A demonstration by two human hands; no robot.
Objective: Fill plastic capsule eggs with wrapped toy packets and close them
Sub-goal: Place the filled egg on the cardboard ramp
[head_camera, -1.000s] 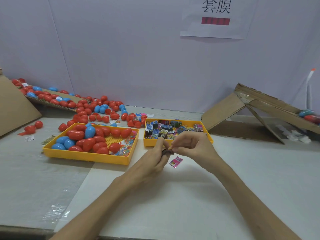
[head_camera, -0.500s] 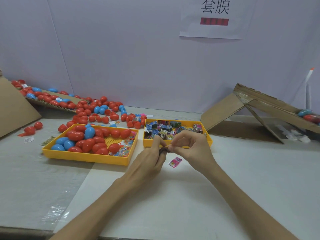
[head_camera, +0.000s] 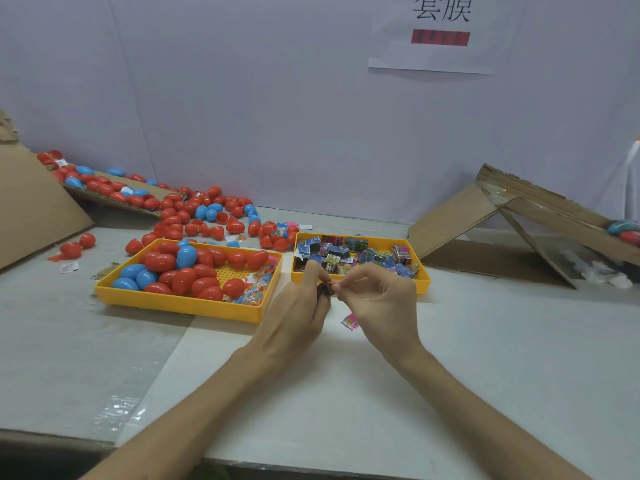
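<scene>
**Two hands pinch one small dark thing**

In the middle of the frame the left hand (head_camera: 298, 313) and the right hand (head_camera: 381, 303) meet. Both have curled fingers, and both pinch a small dark thing (head_camera: 325, 289) between their tips. It is too small to tell what it is. It may be a toy packet, but that is a guess.

The thing sits right between the two hands, so neither hand has to reach for it. It looks like it is being folded or squeezed small.

No egg is in either hand. The eggs (head_camera: 161, 262) lie in the egg tray (head_camera: 173, 303) at the middle left of the frame. The left hand is nearer to them, so it is the better one to fetch an egg.

The packet tray (head_camera: 420, 284) sits just behind the hands, full of packets (head_camera: 337, 252). One pink packet (head_camera: 349, 322) lies on the table (head_camera: 485, 341), just under the right hand.
</scene>
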